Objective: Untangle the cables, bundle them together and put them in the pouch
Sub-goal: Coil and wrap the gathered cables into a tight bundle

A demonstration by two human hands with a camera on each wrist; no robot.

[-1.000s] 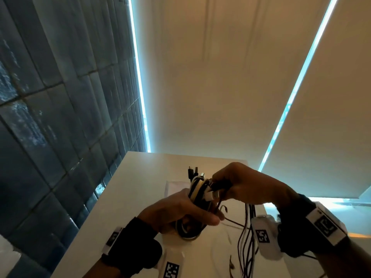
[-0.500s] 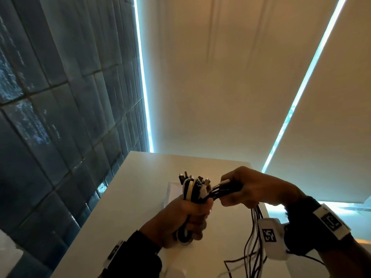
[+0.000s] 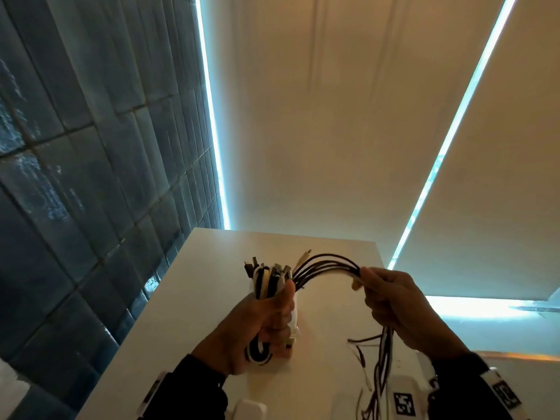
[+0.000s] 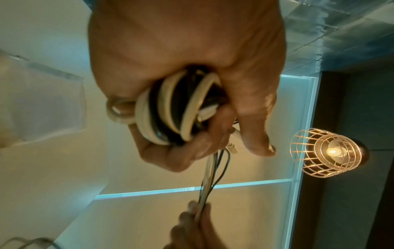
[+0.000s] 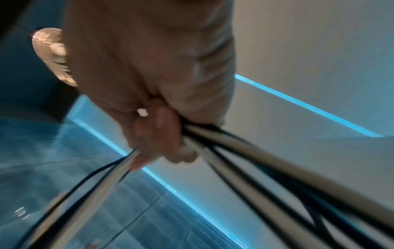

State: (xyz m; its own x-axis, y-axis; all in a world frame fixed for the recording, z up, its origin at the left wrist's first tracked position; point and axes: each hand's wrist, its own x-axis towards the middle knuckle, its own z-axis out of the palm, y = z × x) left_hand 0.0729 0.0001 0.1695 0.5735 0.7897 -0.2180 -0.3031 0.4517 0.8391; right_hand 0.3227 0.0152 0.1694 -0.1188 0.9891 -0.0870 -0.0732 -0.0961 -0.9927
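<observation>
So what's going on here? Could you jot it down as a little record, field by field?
left hand: left hand grips a coiled bundle of black and white cables
right hand: right hand holds the loose black and white cable strands arching away from the bundle
strand tails: hang below the right hand toward the white table
pouch: a clear plastic pouch lies on the table, seen only from the left wrist
stage: bundling; nothing in the pouch yet

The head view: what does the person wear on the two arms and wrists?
Both hands, the left hand and the right hand, are bare, without gloves. Each forearm is in a dark sleeve. Each wrist carries a black band with white blocks; the right wrist's blocks show square black-and-white coded markers. No rings or a watch are visible.
</observation>
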